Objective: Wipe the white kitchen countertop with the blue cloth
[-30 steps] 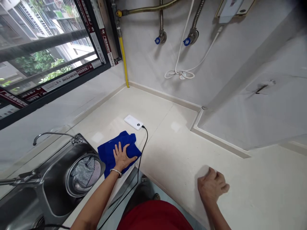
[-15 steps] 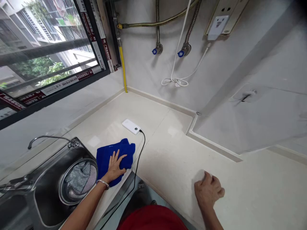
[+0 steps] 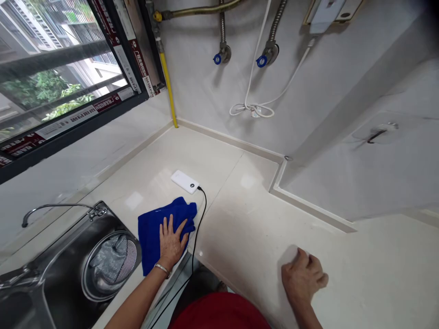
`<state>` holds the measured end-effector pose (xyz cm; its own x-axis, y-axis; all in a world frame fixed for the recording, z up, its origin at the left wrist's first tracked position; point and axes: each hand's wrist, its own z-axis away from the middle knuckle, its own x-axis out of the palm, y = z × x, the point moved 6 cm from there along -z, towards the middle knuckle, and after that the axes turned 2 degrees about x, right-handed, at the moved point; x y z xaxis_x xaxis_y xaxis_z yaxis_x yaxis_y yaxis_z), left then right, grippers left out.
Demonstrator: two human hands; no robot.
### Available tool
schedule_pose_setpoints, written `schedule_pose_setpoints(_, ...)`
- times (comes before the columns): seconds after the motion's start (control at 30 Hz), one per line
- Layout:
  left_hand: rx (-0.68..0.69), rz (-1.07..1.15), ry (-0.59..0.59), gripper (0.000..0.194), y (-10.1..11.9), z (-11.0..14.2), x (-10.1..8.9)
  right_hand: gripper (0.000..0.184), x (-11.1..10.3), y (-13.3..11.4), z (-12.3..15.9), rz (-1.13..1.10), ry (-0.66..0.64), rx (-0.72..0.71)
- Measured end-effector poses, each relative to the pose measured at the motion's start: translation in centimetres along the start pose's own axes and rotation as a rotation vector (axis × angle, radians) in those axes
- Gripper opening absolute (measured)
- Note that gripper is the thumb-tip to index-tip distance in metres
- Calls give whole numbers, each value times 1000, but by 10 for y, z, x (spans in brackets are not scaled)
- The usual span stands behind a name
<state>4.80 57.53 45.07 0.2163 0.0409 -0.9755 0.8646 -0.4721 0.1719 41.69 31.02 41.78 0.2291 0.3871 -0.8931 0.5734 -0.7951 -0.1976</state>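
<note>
A dark blue cloth [image 3: 150, 228] lies on the pale countertop [image 3: 240, 219] beside the sink. My left hand [image 3: 172, 240] rests flat on its right part, fingers spread, a silvery bangle at the wrist. Over the counter to the right, my right hand [image 3: 303, 274] is curled with its knuckles up; its palm side is hidden, so I cannot see whether anything is in it. Just beyond the cloth lies a white power bank [image 3: 185, 181], and a black cable [image 3: 196, 237] runs from it past the cloth and down over the counter's edge.
At the left is a steel sink [image 3: 61, 256] with a metal bowl [image 3: 85, 281] holding a grey cloth [image 3: 111, 258]. A thin faucet [image 3: 55, 206] arches behind it. A yellow pipe [image 3: 168, 91] meets the counter in the corner. A white cord [image 3: 255, 108] hangs on the wall.
My left hand has slid a little to the right over the blue cloth, whose right edge is now bunched slightly further right. My right hand stays curled in nearly the same place. The view has shifted slightly.
</note>
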Motion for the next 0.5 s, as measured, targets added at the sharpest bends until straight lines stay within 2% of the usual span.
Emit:
schedule_pose_setpoints(0.3,-36,22,69,47,11,-54,-1,53,-1,-1,-1,-20,-5,47)
schedule_pose_setpoints(0.4,-45,28,90,45,10,-57,-3,50,-2,-3,0,-13,5,36)
schedule_pose_setpoints(0.5,-4,42,96,44,7,-46,-4,48,-2,-4,0,-5,33,21)
